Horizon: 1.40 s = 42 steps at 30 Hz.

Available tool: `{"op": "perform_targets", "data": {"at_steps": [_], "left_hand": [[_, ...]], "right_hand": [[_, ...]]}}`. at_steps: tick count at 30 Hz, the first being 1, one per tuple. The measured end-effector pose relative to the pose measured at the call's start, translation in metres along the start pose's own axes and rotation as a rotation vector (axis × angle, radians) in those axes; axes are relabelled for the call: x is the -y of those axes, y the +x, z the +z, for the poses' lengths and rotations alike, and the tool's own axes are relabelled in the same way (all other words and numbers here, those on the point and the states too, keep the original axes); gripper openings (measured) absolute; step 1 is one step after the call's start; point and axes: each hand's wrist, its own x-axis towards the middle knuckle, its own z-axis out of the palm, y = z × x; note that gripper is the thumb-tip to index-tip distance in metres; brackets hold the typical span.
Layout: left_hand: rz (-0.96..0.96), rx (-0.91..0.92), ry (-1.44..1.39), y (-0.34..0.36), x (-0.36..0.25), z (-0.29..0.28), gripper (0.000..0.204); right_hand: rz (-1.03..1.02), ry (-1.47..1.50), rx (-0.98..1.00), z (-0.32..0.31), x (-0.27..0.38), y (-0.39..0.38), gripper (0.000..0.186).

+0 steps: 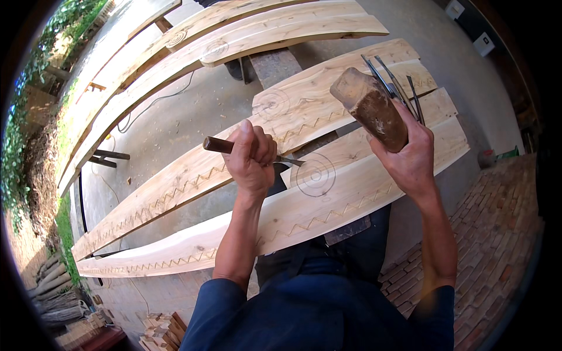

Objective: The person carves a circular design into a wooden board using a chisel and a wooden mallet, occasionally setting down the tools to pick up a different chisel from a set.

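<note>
Grey floor (175,99) spreads under the near board (281,213), the pale one which lies across in front of me. Well beyond the near board stand long curved beams (293,29), also of pale wood. Between these and the near board lies a second board (319,105), with a zigzag line along it. The near board carries a similar zigzag. Above the right part of the near board, I grasp a brown wooden block (372,108) in my right hand (413,152); the block is tilted, and its lower end is in my palm. Behind this hand, past the near board, some thin metal tools (393,76) lie on the wood. My left hand (253,155) is clenched around the handle of a chisel (218,145). Its tip is beside the drawn rings (316,175) on the near board; whether it touches wood, I cannot tell.
</note>
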Motion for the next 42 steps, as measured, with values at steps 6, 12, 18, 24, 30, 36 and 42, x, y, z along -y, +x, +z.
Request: {"op": "perform_targets", "data": {"at_steps": [6,12,18,24,30,36,42], "left_hand": [[-0.001,0.015,-0.01,0.0,0.0,-0.002,0.054],[-0.031,0.053,0.034,0.004,0.001,0.005,0.052],[-0.09,0.07,0.203,0.015,0.014,0.033,0.047],[-0.059,-0.01,0.264,0.016,0.017,0.047,0.049],[-0.038,-0.013,0.28,0.013,0.019,0.046,0.049],[-0.049,0.0,0.324,0.012,0.022,0.049,0.046],[-0.076,0.011,0.409,0.017,0.027,0.05,0.045]], "right_hand": [[-0.001,0.007,-0.013,0.001,-0.005,-0.001,0.059],[0.032,0.017,0.014,0.001,-0.003,0.0,0.053],[-0.09,0.035,0.011,0.001,0.021,0.025,0.04],[-0.306,-0.067,-0.069,-0.012,0.043,0.066,0.046],[-0.417,0.156,-0.205,-0.027,0.079,0.101,0.042],[-0.374,0.138,-0.181,-0.017,0.075,0.098,0.04],[-0.711,-0.633,-0.132,-0.024,0.061,0.115,0.056]]}}
